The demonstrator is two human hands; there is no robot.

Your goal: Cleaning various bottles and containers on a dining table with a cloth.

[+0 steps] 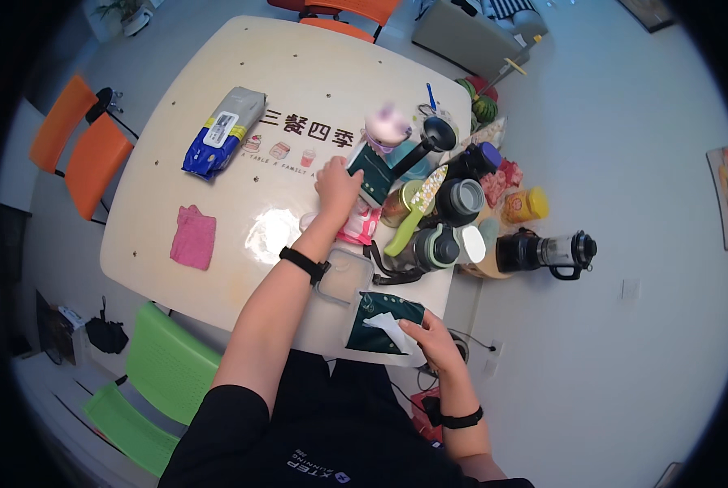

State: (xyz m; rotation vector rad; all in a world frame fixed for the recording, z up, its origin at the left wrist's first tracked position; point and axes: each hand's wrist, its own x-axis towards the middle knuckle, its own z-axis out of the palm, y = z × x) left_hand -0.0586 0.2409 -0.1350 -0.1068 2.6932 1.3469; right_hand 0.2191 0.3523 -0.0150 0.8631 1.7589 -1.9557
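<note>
- Dark green soft plastic wraps a flat, rectangular tissue pack [392, 306] in the grasp of the right hand [435, 340], whose thumb lies by a limp, creased white tissue [387, 325] poking from its face.
- The left hand [337, 189], farther from the body, grasps the edge of a matching green pack [372, 175].
- Between the hands sits a translucent, shallow container [345, 276] with rounded corners.
- Just right of the left hand, a knife [417, 213] with a smooth lime-green handle and speckled blade leans among rounded bottles [460, 198].
- Left of the left hand lie a fuzzy pink cloth [193, 237] and a shiny, puffy wipes packet [226, 134].
- Under everything spreads a glossy cream table [156, 195].
</note>
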